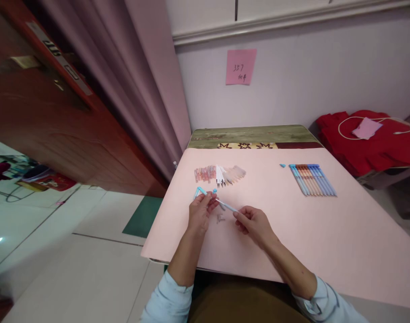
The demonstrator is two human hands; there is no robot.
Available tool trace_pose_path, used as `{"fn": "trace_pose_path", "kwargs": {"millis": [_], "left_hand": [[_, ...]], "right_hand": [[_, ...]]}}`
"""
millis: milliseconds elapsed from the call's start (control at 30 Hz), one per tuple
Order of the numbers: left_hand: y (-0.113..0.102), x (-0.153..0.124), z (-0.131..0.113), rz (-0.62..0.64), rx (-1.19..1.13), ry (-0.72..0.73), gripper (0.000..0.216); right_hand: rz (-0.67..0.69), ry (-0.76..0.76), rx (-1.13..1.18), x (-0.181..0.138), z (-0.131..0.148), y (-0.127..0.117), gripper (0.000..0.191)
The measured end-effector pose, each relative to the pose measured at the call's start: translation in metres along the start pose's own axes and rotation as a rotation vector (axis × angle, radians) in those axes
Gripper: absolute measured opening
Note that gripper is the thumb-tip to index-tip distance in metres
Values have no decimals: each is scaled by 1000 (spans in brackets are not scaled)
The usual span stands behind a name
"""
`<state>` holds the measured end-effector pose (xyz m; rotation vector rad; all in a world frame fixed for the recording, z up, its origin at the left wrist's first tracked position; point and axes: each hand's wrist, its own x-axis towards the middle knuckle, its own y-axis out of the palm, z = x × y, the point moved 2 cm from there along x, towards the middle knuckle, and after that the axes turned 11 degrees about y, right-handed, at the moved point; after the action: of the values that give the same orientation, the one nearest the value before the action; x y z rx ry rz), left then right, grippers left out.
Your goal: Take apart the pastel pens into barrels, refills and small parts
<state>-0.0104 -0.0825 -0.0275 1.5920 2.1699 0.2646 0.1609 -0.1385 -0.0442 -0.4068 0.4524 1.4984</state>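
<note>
My left hand [200, 211] is closed, its fingertips pinched around a light blue pen part [202, 190]. My right hand [254, 223] grips a slim pale pen piece [227, 206] between thumb and fingers. The thin white end of that piece points at my left fingertips; whether they touch it I cannot tell. A small blue piece [214, 191] shows just beyond the left fingers. Tiny greyish parts [220, 218] lie on the pink tabletop between my hands. Behind them are a row of patterned tubes [205, 173], white refills [220, 175] and translucent barrels [235, 174].
Several blue, brown and violet pens [313, 180] lie side by side at the right, with a small blue piece [282, 165] beside them. A red cloth [369, 146] with a white cable is past the table's right edge. A wooden door [100, 121] stands at the left.
</note>
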Motion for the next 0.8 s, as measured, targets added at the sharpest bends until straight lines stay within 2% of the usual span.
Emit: {"fn": "trace_pose_path", "kwargs": {"millis": [133,233,600,800], "left_hand": [[-4,-1,4,20,105,107,26],[-5,-9,11,62,194,155,26],[-5,-19,18,115,156,188,28],[-11,-10,10,29,56,237,28]], "right_hand": [[-205,-156,-381,3,10,-12,26],[-274,-189,-550,6,12,-16,24],[-320,-164,-635,4,15,-19,27],[-312,-158,-610,5,13,-21,30]]}}
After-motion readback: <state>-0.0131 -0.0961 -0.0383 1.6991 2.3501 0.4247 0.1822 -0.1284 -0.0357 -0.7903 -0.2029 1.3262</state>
